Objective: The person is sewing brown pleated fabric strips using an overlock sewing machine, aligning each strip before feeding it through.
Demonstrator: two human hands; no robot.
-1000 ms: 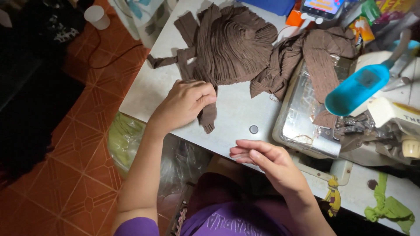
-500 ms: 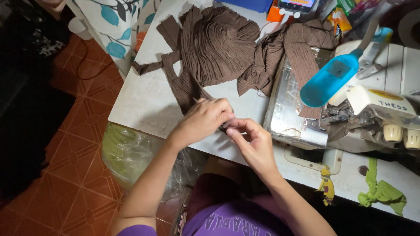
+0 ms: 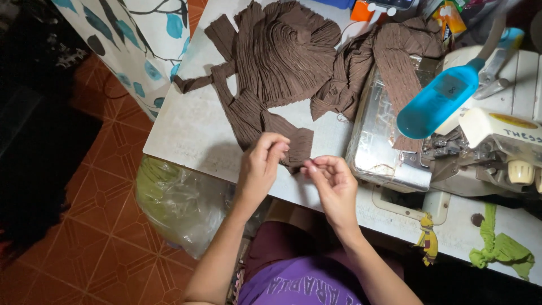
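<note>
1. White worktable (image 3: pixel 192 130): biggest thing here, bare patch at left, its near edge runs under both hands. Keep the work over this flat part so the cloth lies supported.
2. Sewing machine (image 3: pixel 485 152) on the right of the table, metal plate (image 3: pixel 378 141) on its near-left side, blue tube-shaped lamp (image 3: pixel 440 101) above it. Keep loose fabric ends off the plate while handling.
3. Pile of brown pleated fabric pieces (image 3: pixel 282 56) spread across the table centre, more draped over the machine. One strip (image 3: pixel 293 144) runs down toward the hands; its end lies between and just under them.
4. Clear plastic bag (image 3: pixel 180 203) with greenish contents hangs below the table's left edge; orange tiled floor (image 3: pixel 101 226) under it; patterned white cloth with blue leaves (image 3: pixel 135 51) at upper left.
5. Left hand (image 3: pixel 261 166): fingers curled together, tips pinched at the strip end. Whether cloth is actually clamped, cannot tell.
6. Right hand (image 3: pixel 334 186): thumb and forefinger pressed together just beside the strip end, something too small to tell between them. Judgement: pinch close to the edge, keep both hands near each other, pull gently so the pleats don't stretch.
</note>
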